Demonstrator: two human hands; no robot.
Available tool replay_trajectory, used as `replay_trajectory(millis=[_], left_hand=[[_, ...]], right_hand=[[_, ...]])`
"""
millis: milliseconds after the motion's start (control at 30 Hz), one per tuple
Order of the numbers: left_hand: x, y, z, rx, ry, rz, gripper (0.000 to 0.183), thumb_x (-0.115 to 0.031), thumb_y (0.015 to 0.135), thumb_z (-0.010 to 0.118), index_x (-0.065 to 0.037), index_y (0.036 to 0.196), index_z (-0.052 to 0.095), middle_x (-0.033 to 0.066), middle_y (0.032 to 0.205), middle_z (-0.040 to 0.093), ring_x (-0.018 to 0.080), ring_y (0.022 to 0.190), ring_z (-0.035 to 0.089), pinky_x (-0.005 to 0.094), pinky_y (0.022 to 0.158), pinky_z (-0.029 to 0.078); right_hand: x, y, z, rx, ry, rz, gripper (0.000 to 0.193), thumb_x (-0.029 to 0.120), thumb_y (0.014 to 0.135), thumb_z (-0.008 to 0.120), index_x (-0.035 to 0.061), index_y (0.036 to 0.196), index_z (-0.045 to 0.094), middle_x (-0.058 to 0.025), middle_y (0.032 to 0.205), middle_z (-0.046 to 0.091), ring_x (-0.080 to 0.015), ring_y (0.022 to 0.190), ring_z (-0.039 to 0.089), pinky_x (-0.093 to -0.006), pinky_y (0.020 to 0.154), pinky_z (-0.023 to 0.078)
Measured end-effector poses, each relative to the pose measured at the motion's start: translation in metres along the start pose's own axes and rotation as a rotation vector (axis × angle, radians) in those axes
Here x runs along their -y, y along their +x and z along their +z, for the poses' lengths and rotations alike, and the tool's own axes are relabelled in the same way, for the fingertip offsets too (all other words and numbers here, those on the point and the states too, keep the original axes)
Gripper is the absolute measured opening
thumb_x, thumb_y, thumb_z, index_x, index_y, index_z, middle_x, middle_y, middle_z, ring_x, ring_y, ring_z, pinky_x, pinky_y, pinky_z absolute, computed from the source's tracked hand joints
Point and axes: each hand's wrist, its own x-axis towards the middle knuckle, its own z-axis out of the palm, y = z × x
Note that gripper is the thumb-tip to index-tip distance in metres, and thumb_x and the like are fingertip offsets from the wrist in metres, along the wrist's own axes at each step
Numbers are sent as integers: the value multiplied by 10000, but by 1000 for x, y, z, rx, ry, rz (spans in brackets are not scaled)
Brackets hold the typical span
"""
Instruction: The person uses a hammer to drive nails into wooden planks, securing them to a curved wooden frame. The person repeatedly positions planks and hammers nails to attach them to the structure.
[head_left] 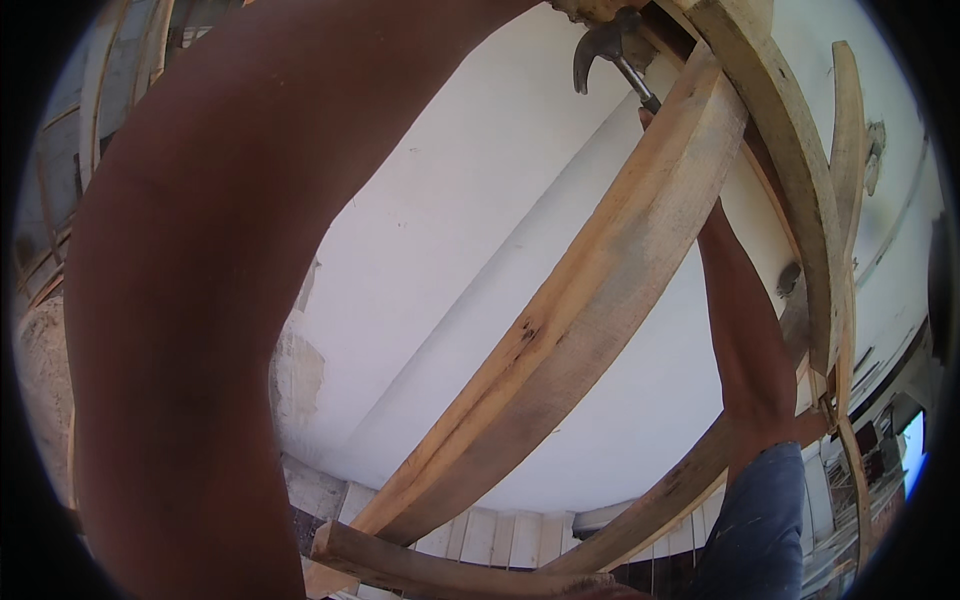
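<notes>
A claw hammer [608,52] is raised near the top of the head view, its dark metal head and curved claw in sight. Most of its handle disappears behind a thick wooden beam [590,290]. A fingertip of my right hand [645,117] shows at the handle, closed round it; the beam covers the rest of the hand. My right forearm [745,330] reaches up behind the beam from a blue sleeve. Across the left side, very close, my bare left arm [190,300] bends up past the top edge, leaving that hand out of sight.
Another timber [790,130] meets the beam's upper end at the top right. A lower crosspiece [450,568] and a slanting timber [660,500] pass near the beam's foot. Behind stands a pale wall [470,200]. More wooden strips [95,90] stand at far left.
</notes>
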Motion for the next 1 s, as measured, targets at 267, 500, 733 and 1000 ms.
replay_trajectory(millis=[267, 500, 733, 1000], left_hand=[[6, 1, 8, -35, -29, 34, 384, -99, 806, 702, -96, 1169, 575, 104, 1155, 622, 325, 1159, 551, 577, 917, 451], [3, -1, 6, -43, -71, 8, 382, -126, 816, 709, -90, 1171, 574, 101, 1177, 619, 320, 1169, 548, 572, 921, 455], [-3, -2, -10, 42, -40, -26, 422, -141, 794, 733, -89, 1179, 569, 94, 1184, 612, 314, 1187, 538, 594, 943, 440], [-5, -6, -8, -43, 12, 19, 417, -93, 784, 722, -78, 1168, 562, 96, 1194, 606, 314, 1217, 526, 599, 956, 434]], right_hand=[[38, -2, 14, 642, -561, -175, 512, 445, 866, 721, 109, 1238, 615, -140, 1214, 660, -199, 1120, 641, -374, 961, 514], [5, -14, 32, -39, 82, 137, 376, 329, 911, 696, 35, 1142, 657, -146, 1083, 716, -223, 1028, 694, -368, 869, 559], [21, 20, -23, 553, -77, -55, 639, 399, 915, 687, 94, 1421, 446, -141, 1256, 636, -179, 1130, 645, -320, 930, 548], [48, -45, 56, 105, -269, -344, 780, 366, 883, 739, 91, 1491, 335, -158, 1326, 585, -211, 1173, 621, -341, 952, 539]])
